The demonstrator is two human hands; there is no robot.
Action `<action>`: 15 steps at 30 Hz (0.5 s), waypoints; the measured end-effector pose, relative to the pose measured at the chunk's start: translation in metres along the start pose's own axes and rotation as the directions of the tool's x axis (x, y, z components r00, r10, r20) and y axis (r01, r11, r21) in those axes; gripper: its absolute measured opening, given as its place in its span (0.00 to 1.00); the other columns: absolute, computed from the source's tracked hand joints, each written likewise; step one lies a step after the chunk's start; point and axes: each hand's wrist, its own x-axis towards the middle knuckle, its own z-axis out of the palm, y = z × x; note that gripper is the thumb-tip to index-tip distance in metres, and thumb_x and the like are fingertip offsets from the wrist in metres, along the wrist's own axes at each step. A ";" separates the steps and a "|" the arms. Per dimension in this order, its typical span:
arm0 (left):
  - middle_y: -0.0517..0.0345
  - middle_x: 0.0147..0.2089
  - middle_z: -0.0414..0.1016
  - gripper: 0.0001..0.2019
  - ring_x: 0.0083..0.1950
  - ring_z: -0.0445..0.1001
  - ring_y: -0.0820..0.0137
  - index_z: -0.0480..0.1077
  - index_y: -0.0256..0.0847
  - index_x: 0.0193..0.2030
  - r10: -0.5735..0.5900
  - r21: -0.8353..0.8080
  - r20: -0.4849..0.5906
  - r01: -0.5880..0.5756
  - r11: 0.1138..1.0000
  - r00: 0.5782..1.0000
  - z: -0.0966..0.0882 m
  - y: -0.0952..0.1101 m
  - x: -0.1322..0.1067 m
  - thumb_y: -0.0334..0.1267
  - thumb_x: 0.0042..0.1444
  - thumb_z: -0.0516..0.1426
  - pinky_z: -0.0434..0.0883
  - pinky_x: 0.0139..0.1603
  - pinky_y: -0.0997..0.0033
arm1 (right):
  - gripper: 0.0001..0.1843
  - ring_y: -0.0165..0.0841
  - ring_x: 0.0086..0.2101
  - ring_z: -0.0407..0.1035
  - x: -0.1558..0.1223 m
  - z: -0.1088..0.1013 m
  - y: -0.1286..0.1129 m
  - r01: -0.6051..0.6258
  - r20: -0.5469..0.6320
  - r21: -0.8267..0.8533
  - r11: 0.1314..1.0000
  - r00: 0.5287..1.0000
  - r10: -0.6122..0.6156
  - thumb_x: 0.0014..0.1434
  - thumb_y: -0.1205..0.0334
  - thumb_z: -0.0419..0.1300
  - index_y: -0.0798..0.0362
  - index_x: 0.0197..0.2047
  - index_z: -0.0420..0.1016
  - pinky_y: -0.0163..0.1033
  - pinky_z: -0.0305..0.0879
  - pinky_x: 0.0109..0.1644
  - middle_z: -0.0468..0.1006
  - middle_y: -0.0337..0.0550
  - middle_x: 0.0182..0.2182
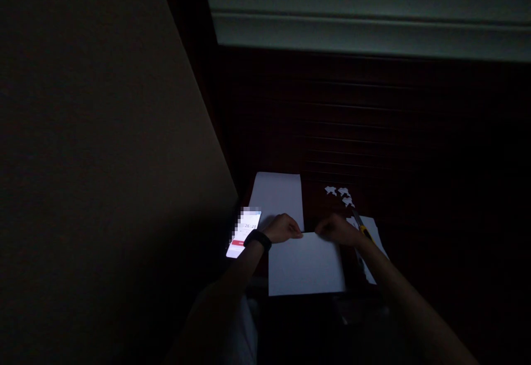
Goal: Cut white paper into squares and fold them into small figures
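- Head view, hands: the left hand (284, 228) reaches in with thumb and fingers drawn together, pinching the far edge of a blank white paper sheet (307, 270).
- The right hand (338, 229) is bent at the same edge, farther right, its fingertips at or just beside the paper; the fingers are curled in, but shadow hides whether they grip it, so I cannot tell.
- The sheet lies flat at the near side of a dark reddish table (317, 202), between the 2 forearms, with a short stretch of its far edge showing between the hands.
- A black wristband (258, 238) circles the left wrist and overlaps the near right part of a lit smartphone (240, 243). The screen shows the digits 26:20 and a red button; its upper left is pixelated.
- Beyond the left hand lies another white paper (277, 193), partly covered by that hand.
- To the right, past the right hand, 3 small cut paper pieces (344, 192) lie close together.
- Nearer, a yellow-and-black utility knife (366, 233) rests over more white paper (376, 238), partly behind the right forearm.
- A plain wall (116, 133) stands at left; pale horizontal slats (365, 11) cross the top.
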 end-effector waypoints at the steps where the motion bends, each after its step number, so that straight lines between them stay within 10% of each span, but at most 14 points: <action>1: 0.55 0.31 0.78 0.13 0.34 0.75 0.68 0.77 0.37 0.31 -0.006 -0.011 0.004 0.006 1.000 1.000 0.000 -0.003 0.003 0.46 0.44 0.61 0.66 0.31 0.76 | 0.10 0.33 0.29 0.71 0.005 -0.001 0.003 0.001 0.032 -0.004 1.000 0.999 -0.001 0.45 0.69 0.56 0.55 0.28 0.79 0.34 0.63 0.34 0.79 0.40 0.26; 15: 0.56 0.32 0.78 0.16 0.35 0.74 0.68 0.76 0.37 0.32 -0.022 -0.213 0.053 0.032 0.977 0.998 -0.010 -0.043 0.026 0.49 0.45 0.59 0.66 0.33 0.76 | 0.17 0.30 0.25 0.66 0.026 0.002 0.048 -0.119 -0.165 0.001 0.993 0.979 0.118 0.56 0.52 0.52 0.57 0.30 0.74 0.33 0.59 0.28 0.75 0.41 0.24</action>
